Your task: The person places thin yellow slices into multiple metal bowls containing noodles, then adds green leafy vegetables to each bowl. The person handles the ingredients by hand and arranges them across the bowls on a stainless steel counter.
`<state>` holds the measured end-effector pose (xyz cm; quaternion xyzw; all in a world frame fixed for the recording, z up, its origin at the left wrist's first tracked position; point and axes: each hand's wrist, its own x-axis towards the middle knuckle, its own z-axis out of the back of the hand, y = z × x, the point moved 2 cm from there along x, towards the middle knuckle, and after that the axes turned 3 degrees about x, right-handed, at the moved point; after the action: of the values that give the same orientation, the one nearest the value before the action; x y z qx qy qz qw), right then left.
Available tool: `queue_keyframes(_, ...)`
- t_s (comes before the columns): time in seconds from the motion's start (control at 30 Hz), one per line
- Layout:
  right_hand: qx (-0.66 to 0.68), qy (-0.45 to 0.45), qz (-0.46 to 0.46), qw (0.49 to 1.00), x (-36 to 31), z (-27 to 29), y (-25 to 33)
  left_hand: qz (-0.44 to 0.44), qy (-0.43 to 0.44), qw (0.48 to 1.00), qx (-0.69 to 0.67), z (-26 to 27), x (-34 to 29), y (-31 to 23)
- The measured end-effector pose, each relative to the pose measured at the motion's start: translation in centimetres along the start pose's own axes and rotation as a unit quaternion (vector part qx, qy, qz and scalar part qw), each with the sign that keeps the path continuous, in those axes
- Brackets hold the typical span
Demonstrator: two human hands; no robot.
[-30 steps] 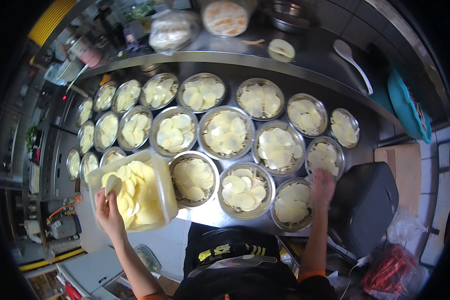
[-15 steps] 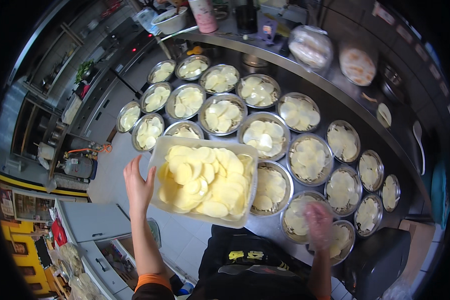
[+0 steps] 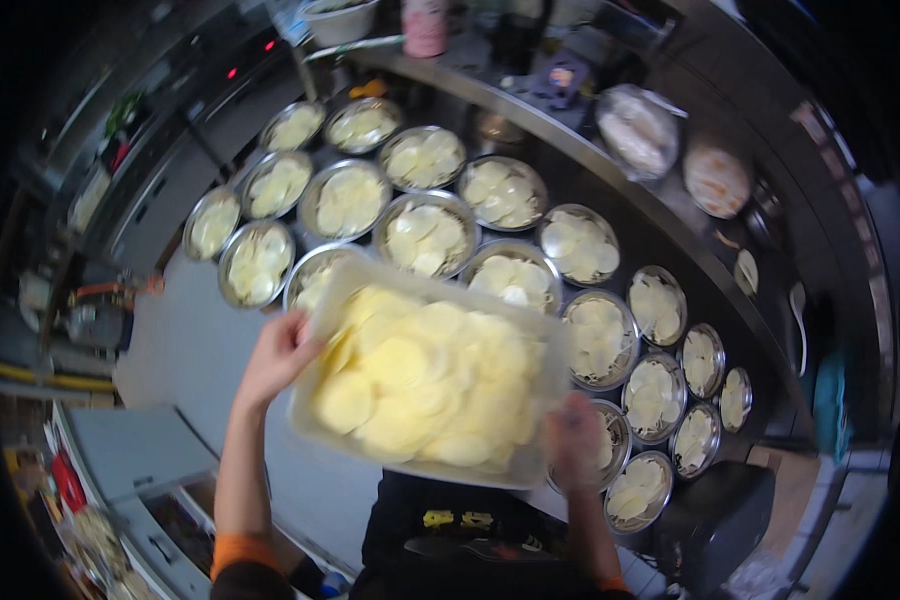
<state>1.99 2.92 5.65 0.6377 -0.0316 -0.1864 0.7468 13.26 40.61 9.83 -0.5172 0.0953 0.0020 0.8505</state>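
Tub (image 3: 553, 362): slices (image 3: 425, 375) left
Bowls (image 3: 308, 205) beyond tub: topped
Left hand (image 3: 278, 354): grips tub
Right hand (image 3: 574, 440): at tub, grip unclear

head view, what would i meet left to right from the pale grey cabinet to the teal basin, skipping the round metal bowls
Pale grey cabinet, left hand, translucent rectangular plastic tub, right hand, black boxy case, white long-handled spoon, teal basin

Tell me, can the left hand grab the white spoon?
Probably not: the left hand grips the plastic tub, and the white spoon lies far to the right, beyond the tub and metal bowls.
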Motion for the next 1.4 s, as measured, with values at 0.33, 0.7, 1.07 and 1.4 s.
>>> queue_keyframes(0.33, 0.087, -0.151, 0.011, 0.985, 0.6, 8.8, -2.0, -0.143, 0.15, 0.975, 0.077, -16.4, 18.1, -8.0)
queue_keyframes(0.7, 0.128, -0.224, -0.024, 0.966, -1.1, 10.2, -4.3, -0.098, 0.212, 0.972, 0.021, -22.0, 19.7, -7.7)
queue_keyframes(1.07, 0.033, -0.064, 0.052, 0.996, 1.4, 15.6, 2.2, 0.057, 0.053, 0.947, -0.312, -10.8, -3.3, -9.9)
queue_keyframes(1.4, -0.162, 0.285, 0.096, 0.94, 2.5, -4.4, 6.8, 0.113, -0.267, 0.899, -0.328, 5.0, -20.3, -2.0)
